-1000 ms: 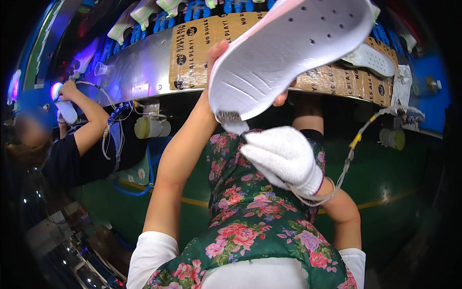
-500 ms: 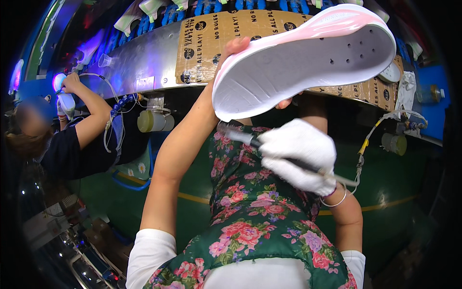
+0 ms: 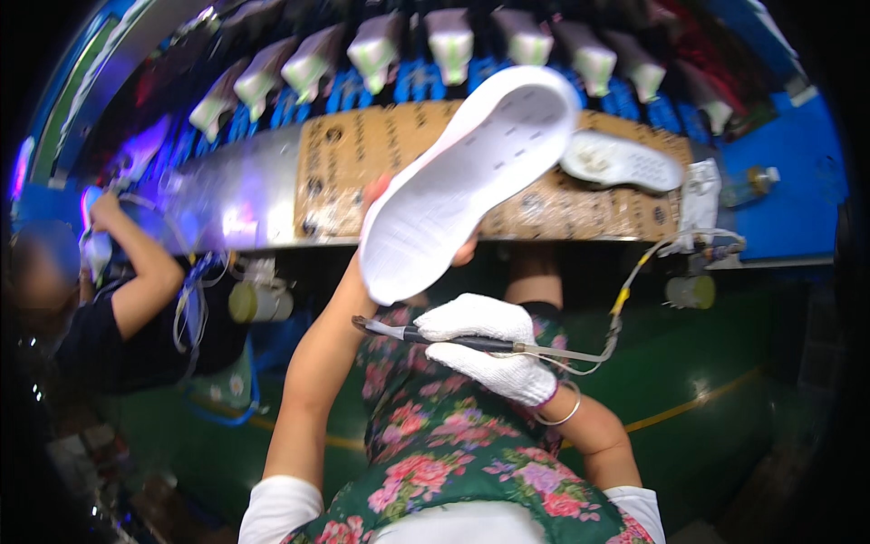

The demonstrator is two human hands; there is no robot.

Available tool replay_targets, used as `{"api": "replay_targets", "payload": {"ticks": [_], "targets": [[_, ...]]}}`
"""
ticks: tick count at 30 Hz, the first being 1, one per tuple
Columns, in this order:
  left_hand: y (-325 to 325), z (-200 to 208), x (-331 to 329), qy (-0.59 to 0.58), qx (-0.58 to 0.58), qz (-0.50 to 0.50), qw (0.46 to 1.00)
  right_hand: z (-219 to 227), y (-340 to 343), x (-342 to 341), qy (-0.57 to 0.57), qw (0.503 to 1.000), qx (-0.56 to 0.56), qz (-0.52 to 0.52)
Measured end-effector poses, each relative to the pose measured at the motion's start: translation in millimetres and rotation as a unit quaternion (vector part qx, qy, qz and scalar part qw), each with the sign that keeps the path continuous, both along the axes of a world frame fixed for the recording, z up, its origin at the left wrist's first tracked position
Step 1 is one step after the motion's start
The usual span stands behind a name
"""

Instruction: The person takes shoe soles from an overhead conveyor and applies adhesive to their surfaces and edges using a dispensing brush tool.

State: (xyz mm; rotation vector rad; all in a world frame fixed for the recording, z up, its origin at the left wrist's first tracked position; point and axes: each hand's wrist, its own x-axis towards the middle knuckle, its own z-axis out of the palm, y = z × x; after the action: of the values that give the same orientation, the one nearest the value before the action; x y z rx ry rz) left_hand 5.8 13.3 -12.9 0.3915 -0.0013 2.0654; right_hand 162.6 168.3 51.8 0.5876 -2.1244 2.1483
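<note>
Gripping shoe sole (image 3: 453, 190), likely light, bendy, by edges (best spot) with left hand (image 3: 377, 189), pinching brush (image 3: 412, 335) in right hand (image 3: 497, 370).

The curved shoe sole (image 3: 462, 190) is white, the slim brush handle (image 3: 471, 343) black, the cloth garment (image 3: 453, 440) green with pink flowers.

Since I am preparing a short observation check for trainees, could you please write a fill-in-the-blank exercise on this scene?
The left hand holds a white shoe sole, while the right hand grips a black-handled ____.
A white ____ covers the right hand.
Another shoe sole lies on brown ____.
The hose bears bands coloured ____.

Missing words: brush; glove; cardboard; yellow.
</note>
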Motion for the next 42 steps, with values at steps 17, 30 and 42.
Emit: {"api": "replay_targets", "payload": {"ticks": [17, 30, 42], "targets": [[32, 8, 25, 0.004, -0.143, 0.062, 0.988, 51, 98, -59, 0.273, 0.907, 0.237, -0.213], [180, 248, -103, 0.2, 0.077, 0.072, 0.974, -4, 166, 4, -0.07, 0.912, -0.317, -0.253], [142, 289, -253, 0.584, -0.348, 0.727, 0.097, -69, 114, -10, -0.238, 0.898, -0.289, -0.232]]}}
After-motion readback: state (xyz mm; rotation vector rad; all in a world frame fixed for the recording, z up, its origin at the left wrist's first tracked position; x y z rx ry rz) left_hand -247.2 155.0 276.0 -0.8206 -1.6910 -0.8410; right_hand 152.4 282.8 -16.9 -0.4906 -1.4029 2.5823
